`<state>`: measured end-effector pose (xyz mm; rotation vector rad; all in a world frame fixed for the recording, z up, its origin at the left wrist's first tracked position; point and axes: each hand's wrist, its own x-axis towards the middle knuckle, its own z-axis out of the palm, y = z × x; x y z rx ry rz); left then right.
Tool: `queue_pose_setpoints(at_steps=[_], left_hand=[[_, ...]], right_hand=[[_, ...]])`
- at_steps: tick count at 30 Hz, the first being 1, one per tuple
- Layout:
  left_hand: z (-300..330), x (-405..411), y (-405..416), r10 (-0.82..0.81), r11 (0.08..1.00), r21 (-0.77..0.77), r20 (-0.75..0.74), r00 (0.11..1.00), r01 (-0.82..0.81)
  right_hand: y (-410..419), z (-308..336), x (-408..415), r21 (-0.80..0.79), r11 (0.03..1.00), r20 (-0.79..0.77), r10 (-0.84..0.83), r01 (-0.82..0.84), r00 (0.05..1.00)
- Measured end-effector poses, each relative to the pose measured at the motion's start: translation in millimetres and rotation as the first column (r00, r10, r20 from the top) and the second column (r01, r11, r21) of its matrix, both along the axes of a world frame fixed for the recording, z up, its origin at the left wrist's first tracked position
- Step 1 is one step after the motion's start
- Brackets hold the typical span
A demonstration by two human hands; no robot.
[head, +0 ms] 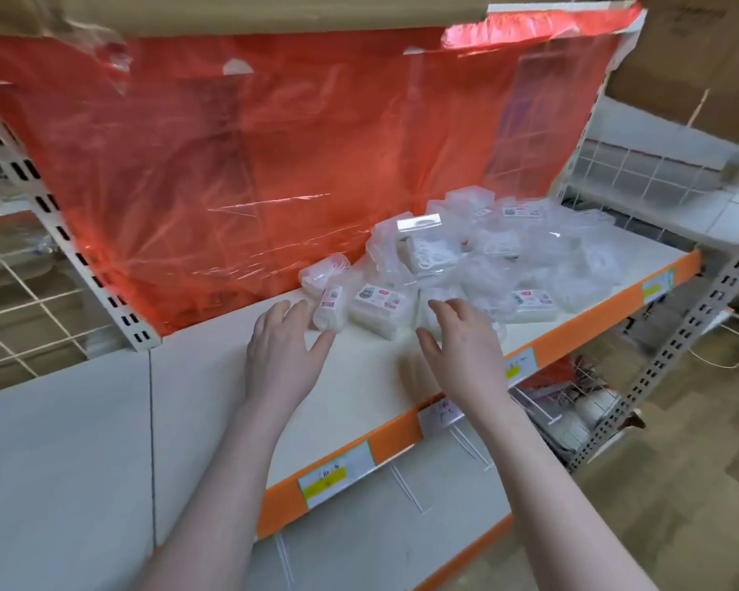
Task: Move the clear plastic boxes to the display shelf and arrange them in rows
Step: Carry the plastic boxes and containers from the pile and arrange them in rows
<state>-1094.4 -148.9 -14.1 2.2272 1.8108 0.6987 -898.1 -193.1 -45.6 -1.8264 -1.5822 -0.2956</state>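
Both bare forearms reach over the shelf [214,377]; left hand [284,347] and right hand [461,339] spread, holding nothing, just beside the jumbled clear plastic boxes [466,258].

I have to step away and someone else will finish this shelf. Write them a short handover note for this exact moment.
Left hand: open, fingertips at a small clear box on the pile's left edge.
Right hand: open, reaching at the pile's front; holds nothing.
Clear plastic boxes: all in a loose heap on the white display shelf, right of centre, in front of the red plastic sheet.
Done: boxes are on the shelf.
Left: no rows formed yet; the whole heap needs arranging.
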Motion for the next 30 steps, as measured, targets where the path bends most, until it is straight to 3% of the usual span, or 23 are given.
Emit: queue_pose_setpoints(at_steps=[12,16,24,30], left_hand=[[-8.0,14.3,18.6,0.27,0.962,-0.024,-0.005,0.963,-0.27],[-8.5,16.7,16.5,0.342,0.939,-0.024,0.002,0.94,-0.342],[-16.5,11.9,20.4,0.399,0.916,-0.041,-0.003,0.917,-0.399],[-20.4,10.0,26.6,0.404,0.914,-0.04,0.02,0.914,-0.403]], right_hand=[[82.1,8.6,6.9,-0.105,0.953,0.022,0.288,-0.284,0.957],[97.3,11.7,6.9,-0.21,0.932,0.077,0.318,-0.297,0.945],[98.2,6.6,-1.0,-0.228,0.945,0.171,0.276,-0.234,0.946],[85.7,-6.3,0.5,-0.186,0.947,0.113,0.285,-0.262,0.952]])
